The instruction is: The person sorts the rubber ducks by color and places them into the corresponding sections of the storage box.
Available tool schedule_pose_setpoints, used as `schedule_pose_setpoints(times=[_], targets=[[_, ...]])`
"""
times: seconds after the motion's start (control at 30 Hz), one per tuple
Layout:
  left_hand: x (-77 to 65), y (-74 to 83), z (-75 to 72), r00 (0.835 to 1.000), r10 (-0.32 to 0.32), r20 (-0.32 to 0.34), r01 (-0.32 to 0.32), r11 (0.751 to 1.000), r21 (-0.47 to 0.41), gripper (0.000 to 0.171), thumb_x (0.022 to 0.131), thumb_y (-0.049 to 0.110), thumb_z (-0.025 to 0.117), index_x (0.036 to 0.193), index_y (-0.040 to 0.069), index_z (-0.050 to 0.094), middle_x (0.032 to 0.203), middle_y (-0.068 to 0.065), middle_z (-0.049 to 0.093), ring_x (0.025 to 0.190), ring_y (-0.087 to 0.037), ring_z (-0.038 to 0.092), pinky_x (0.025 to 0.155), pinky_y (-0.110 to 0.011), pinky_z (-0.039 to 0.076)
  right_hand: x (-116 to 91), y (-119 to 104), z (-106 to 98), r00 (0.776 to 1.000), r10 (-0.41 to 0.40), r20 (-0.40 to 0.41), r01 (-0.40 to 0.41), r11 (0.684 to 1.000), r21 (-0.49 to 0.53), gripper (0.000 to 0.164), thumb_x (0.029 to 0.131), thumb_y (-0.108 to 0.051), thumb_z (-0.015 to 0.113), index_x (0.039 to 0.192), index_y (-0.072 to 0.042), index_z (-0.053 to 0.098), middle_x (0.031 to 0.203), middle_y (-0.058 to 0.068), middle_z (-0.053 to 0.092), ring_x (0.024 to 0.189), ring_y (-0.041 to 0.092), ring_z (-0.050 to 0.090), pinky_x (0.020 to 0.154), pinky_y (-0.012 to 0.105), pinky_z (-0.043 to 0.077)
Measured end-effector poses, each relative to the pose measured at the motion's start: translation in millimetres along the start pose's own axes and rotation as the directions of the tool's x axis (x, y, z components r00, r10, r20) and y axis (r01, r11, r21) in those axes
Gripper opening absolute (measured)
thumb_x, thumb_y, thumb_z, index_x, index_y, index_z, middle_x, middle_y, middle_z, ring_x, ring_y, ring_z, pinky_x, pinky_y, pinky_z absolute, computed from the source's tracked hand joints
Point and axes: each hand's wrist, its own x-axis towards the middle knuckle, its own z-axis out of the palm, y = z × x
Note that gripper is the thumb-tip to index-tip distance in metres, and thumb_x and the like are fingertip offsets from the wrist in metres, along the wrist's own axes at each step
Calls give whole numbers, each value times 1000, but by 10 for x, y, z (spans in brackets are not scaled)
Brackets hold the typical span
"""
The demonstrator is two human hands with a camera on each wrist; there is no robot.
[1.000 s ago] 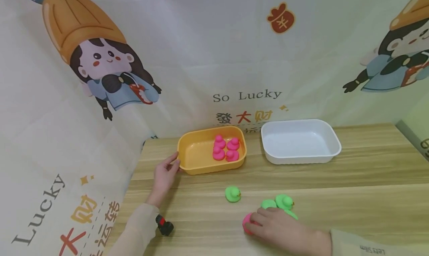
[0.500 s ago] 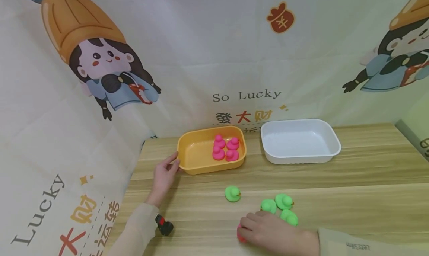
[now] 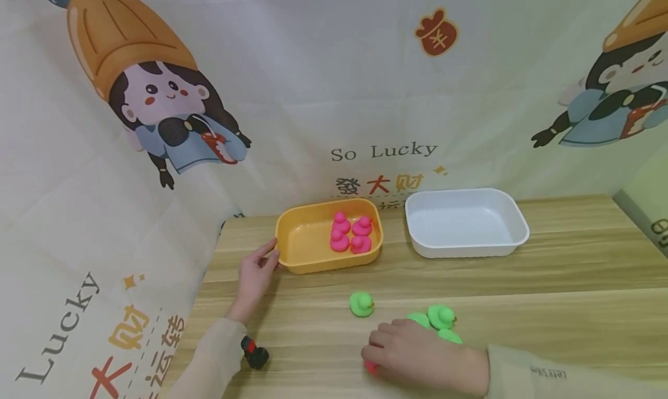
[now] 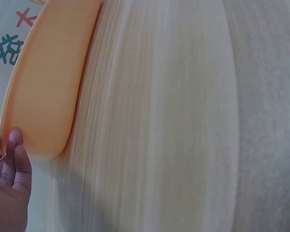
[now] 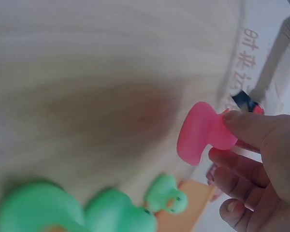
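Note:
At the left end of the orange-yellow tray (image 3: 300, 239), my left hand (image 3: 254, 280) pinches the rim between thumb and fingers. Several pink rubber ducks (image 3: 340, 241) sit together in the tray's right half. My right hand (image 3: 417, 352) holds another pink rubber duck (image 5: 199, 135) by its head, pinched between thumb and fingers. The right wrist view shows this duck lifted off the table, tilted on its side. Beside and partly behind the right hand lie green rubber ducks (image 3: 440, 316). A separate green duck (image 3: 361, 304) lies between that hand and the tray.
A white tray (image 3: 467, 219) with nothing in it stands right of the orange-yellow one. Both are near the table's (image 3: 574, 260) back edge, against a printed cloth (image 3: 292, 68). A black camera with a red mark (image 3: 256, 354) is at the left wrist.
My right hand has moved left with the pink duck, away from the green ducks. The left hand and both trays stay put.

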Motion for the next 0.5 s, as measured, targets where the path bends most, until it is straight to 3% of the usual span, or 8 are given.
schedule_pose_setpoints(times=[0.1,0.37,0.5], targets=[[-5,6,-3,1000,-6,0,6,1000,-1,39,106,7,59,144,-1,58,138,-24,64,79,-7,68,75,-20,59,95,85,-101,1000,18,-15,-17,999,42,16,93,-33,80,101,-26,68,85,-14,60,76,3,53,62,10,35],[-19,28,7,1000,7,-10,-7,1000,25,38,105,6,59,143,-2,58,132,-26,66,84,-22,72,74,-22,60,416,389,-339,997,77,1,-76,986,149,16,99,-30,73,111,-20,69,94,-9,65,84,8,62,71,21,52],[-15,31,6,1000,13,-13,-13,1000,26,38,106,6,59,143,-2,58,132,-26,66,85,-23,72,73,-21,59,590,568,-394,994,104,-20,-100,981,166,18,98,-31,75,111,-19,70,96,-7,67,88,10,64,71,22,53]])
